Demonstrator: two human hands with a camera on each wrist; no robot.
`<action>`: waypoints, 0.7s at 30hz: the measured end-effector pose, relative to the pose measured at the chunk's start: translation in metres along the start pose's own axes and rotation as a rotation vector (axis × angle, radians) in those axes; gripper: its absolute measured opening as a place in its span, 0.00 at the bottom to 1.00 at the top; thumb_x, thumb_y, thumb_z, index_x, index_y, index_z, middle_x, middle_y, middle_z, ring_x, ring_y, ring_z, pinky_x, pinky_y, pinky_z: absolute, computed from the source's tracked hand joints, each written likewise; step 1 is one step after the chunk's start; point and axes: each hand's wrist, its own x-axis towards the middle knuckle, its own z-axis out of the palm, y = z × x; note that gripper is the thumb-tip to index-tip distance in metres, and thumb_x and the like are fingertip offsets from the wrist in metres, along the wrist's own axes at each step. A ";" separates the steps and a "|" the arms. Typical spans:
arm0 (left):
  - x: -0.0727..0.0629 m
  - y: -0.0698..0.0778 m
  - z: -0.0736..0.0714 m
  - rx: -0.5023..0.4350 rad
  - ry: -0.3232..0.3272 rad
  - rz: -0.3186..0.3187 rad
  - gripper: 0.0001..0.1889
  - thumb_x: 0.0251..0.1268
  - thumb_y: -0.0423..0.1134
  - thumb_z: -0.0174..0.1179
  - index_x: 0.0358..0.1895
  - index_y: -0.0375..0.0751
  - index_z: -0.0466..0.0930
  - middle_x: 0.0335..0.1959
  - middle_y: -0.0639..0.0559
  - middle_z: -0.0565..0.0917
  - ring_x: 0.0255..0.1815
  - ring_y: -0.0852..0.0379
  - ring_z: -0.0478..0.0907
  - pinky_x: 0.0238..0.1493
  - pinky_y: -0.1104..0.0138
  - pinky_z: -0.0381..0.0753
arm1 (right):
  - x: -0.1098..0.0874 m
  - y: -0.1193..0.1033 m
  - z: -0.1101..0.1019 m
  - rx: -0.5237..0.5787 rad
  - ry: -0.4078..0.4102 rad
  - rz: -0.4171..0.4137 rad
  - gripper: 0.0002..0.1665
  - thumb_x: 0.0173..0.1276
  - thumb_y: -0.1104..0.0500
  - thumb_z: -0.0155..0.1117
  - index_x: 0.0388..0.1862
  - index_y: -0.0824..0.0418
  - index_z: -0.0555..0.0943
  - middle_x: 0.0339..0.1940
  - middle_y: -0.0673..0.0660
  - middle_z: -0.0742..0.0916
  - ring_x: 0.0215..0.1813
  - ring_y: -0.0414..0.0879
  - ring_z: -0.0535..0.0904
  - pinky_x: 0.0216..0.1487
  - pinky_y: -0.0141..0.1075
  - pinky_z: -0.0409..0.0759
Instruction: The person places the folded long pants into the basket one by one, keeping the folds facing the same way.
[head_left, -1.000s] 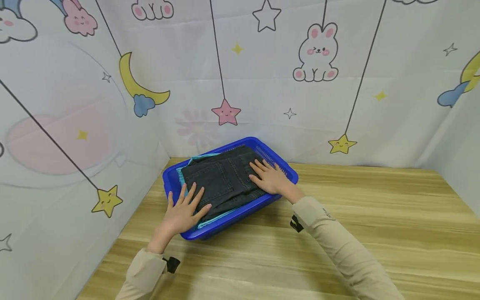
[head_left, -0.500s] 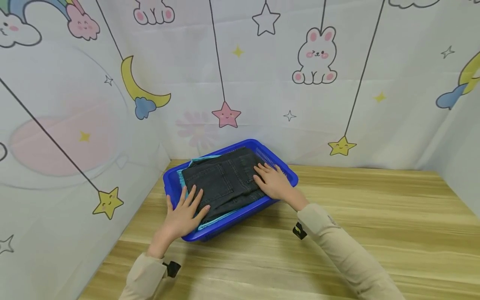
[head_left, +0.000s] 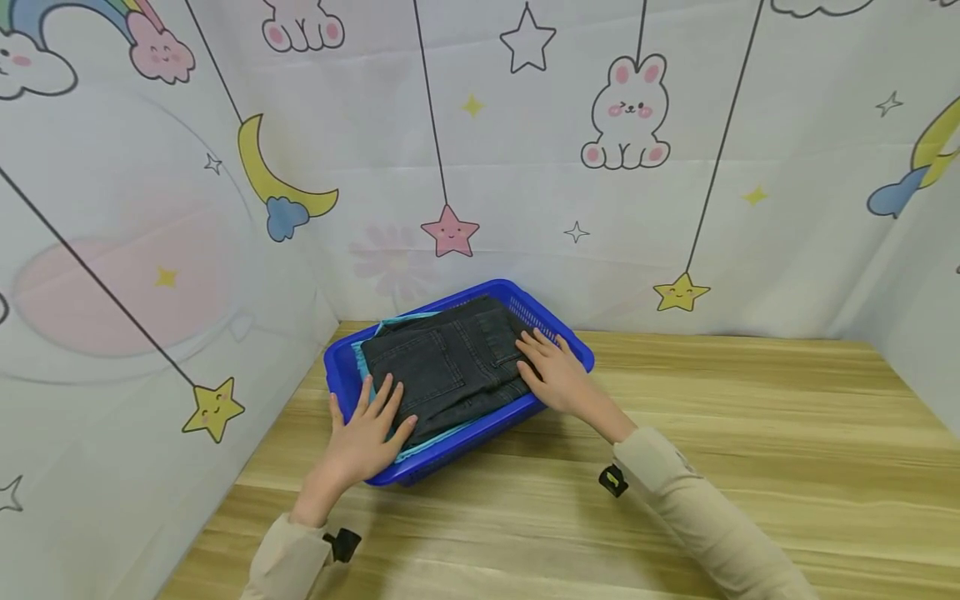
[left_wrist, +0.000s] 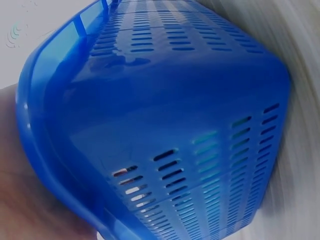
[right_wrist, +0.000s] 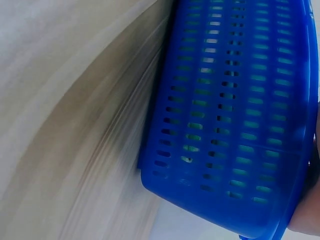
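Dark folded jeans [head_left: 420,367] lie flat on top inside a blue plastic basket [head_left: 487,429]. Light blue cloth [head_left: 408,317] peeks out from under them along the edges. My left hand [head_left: 363,437] reaches over the near left corner, fingers spread and resting on the jeans. At the right end my right hand [head_left: 558,375] has its fingertips on the jeans, with the palm over the rim. In the left wrist view the basket's slotted wall [left_wrist: 200,120] fills most of the picture, the hand showing at the left edge. The right wrist view shows another slotted side [right_wrist: 215,125].
The basket stands on a wood-grain table [head_left: 720,442], close to the back-left corner. A white cloth backdrop [head_left: 525,183] with cartoon prints rises behind it and along both sides. Black wrist straps [head_left: 345,544] hang at the sleeves.
My right hand has slid right and slightly toward me across the jeans, nearer the basket's rim. The left hand stays almost in place. The jeans and basket keep their position.
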 end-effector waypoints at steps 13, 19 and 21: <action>-0.004 0.008 0.000 0.031 0.098 0.038 0.30 0.68 0.52 0.41 0.68 0.41 0.53 0.70 0.43 0.52 0.72 0.40 0.39 0.60 0.34 0.28 | -0.015 0.002 -0.002 0.030 0.040 0.000 0.28 0.71 0.50 0.40 0.65 0.61 0.63 0.67 0.59 0.66 0.71 0.55 0.54 0.68 0.56 0.47; -0.007 0.015 0.000 0.005 0.107 0.052 0.29 0.68 0.53 0.40 0.68 0.43 0.54 0.70 0.43 0.54 0.72 0.40 0.41 0.60 0.34 0.29 | -0.022 0.002 -0.004 0.013 0.036 -0.007 0.28 0.70 0.49 0.41 0.66 0.60 0.62 0.67 0.59 0.67 0.70 0.56 0.55 0.67 0.58 0.47; -0.008 0.017 -0.001 0.001 0.114 0.058 0.29 0.68 0.53 0.41 0.68 0.43 0.54 0.70 0.44 0.54 0.71 0.40 0.42 0.60 0.34 0.29 | -0.024 0.001 -0.006 0.008 0.017 -0.001 0.29 0.70 0.48 0.41 0.66 0.59 0.61 0.67 0.58 0.66 0.71 0.56 0.54 0.68 0.57 0.46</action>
